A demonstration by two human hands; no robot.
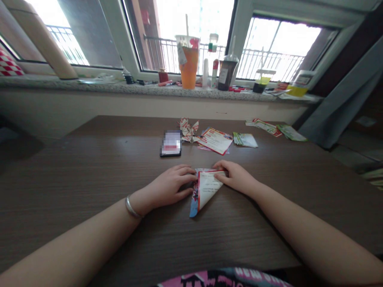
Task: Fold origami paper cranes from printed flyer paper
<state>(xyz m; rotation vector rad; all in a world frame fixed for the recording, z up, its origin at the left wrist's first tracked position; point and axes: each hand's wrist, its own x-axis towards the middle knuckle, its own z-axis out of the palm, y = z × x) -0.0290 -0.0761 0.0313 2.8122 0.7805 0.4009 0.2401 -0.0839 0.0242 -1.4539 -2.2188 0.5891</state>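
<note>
A printed paper folded into a triangle lies on the brown wooden table in front of me, its point toward me. My left hand, with a silver bracelet on the wrist, lies with fingers stretched out, pressing on the paper's left edge. My right hand rests flat, fingers on the paper's upper right corner. Neither hand lifts the paper.
A phone lies beyond my hands, beside a folded paper crane and several printed leaflets. More leaflets lie at the far right. The windowsill holds an orange drink cup, a dark drink cup and small bottles.
</note>
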